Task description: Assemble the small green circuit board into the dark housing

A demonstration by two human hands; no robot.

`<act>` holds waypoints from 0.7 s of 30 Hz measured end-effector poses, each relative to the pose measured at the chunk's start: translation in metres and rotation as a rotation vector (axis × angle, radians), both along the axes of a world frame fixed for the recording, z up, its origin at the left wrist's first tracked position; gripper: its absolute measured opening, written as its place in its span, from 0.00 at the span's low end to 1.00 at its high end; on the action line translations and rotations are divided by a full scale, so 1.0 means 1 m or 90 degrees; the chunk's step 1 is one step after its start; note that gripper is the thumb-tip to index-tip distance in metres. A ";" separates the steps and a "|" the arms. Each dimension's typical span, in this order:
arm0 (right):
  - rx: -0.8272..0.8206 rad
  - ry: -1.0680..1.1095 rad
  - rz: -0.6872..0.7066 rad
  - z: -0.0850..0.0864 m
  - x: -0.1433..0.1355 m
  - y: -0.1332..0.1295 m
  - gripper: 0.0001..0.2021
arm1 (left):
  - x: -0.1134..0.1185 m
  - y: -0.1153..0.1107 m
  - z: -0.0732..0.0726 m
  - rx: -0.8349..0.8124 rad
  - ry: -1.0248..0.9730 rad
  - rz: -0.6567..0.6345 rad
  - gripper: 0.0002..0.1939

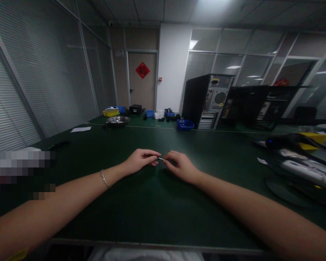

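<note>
Slatted blinds (54,79) line the far left, behind a glass partition. Below them, a white sheet (80,129) lies flat on the dark green tabletop (163,217). Next come a yellow tray (111,113) and, just in front of it, a round metal bowl (117,121). A bracelet (104,178) circles the left wrist, and the left hand (142,160) pinches the end of a small thin piece (161,158) between thumb and fingers, over the table's middle. The piece bridges the narrow gap between the 2 hands; it is too small and dim to name with confidence. The right hand (180,166), fingers curled in, has its fingertips at the piece's other end, seemingly gripping it. Beyond, a blue tray (185,125) sits just left of a black computer tower (202,101), which stands upright with its back panel showing. At the far right, a yellow bin (315,139) stands behind a silvery, rounded object (304,170).
</note>
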State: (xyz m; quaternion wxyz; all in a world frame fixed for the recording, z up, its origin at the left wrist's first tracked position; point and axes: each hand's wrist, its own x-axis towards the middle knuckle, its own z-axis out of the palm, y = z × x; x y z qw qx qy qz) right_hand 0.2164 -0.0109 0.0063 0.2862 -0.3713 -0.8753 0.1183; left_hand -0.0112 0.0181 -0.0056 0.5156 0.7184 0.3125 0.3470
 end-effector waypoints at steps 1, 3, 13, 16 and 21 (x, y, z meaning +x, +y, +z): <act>0.001 0.000 -0.001 0.000 0.000 0.000 0.08 | 0.000 0.000 -0.001 -0.008 -0.009 0.007 0.17; -0.003 0.002 -0.005 0.000 0.000 0.000 0.08 | 0.000 0.001 -0.002 -0.026 -0.027 0.024 0.16; -0.007 0.001 -0.014 -0.004 0.001 0.003 0.08 | 0.002 0.000 -0.002 -0.105 -0.079 0.041 0.17; -0.005 0.000 -0.009 -0.004 0.001 0.002 0.08 | 0.002 0.000 -0.002 -0.115 -0.082 0.040 0.17; -0.014 -0.005 0.003 0.001 0.000 -0.002 0.09 | 0.002 0.000 -0.002 -0.116 -0.086 0.031 0.17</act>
